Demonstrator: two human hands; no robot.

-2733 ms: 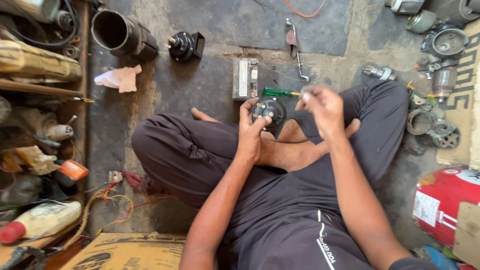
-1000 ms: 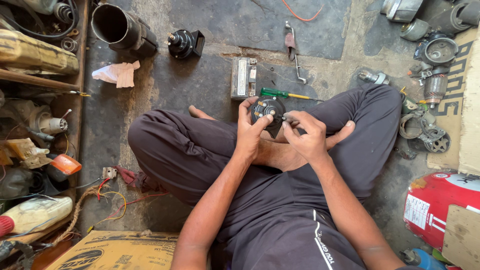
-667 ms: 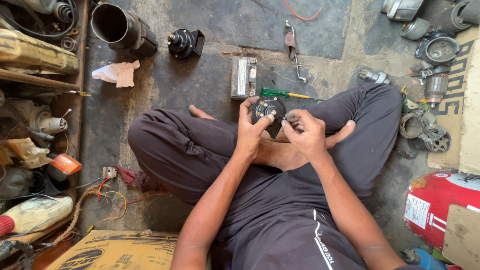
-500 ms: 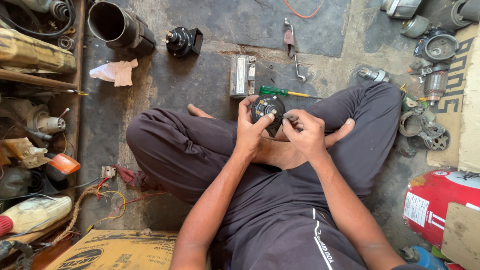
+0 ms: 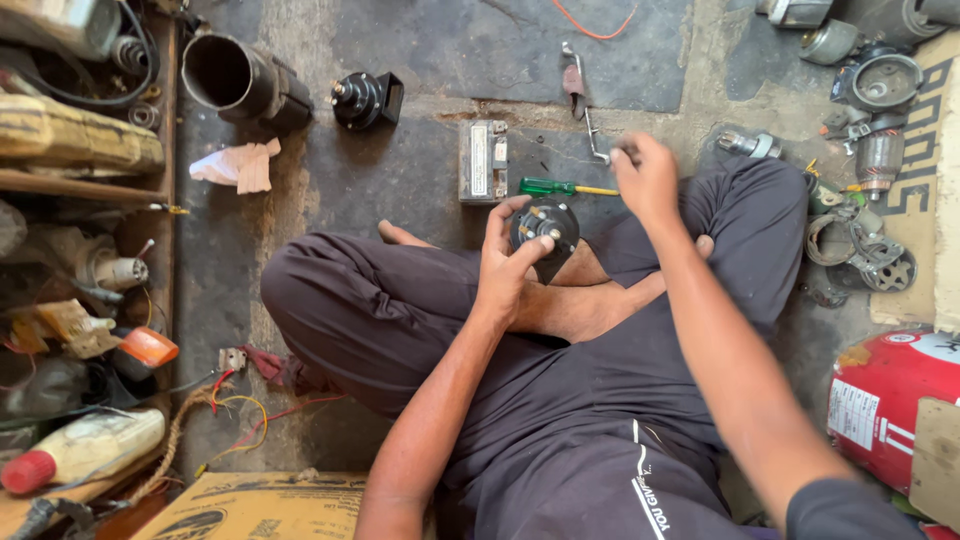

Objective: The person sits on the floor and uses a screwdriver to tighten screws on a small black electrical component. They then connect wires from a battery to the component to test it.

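fingers of the left hand [image 5: 507, 268] wrap round a black round horn-like part [image 5: 545, 228], a firm grip holding it up over the crossed ankles with its studded face turned upward. the right hand [image 5: 645, 178] is lifted away from that part, up above the right knee, its fingers curled in; whether that grip pinches anything i cannot tell, it is blurred. just beyond the black part lies a green-handled screwdriver [image 5: 562, 187] on the floor, and beside that a small grey box-shaped unit [image 5: 483, 161]. a metal tool [image 5: 583, 100] lies further out on the dark mat [image 5: 450, 45]. a second black horn [image 5: 366, 99] sits near a dark metal cylinder [image 5: 238, 78] to the left, with a crumpled white rag [image 5: 237, 166] below them. to the right, worn metal motor parts [image 5: 865, 120] cluster, and a red cylinder [image 5: 885, 400] lies near the person's right elbow.
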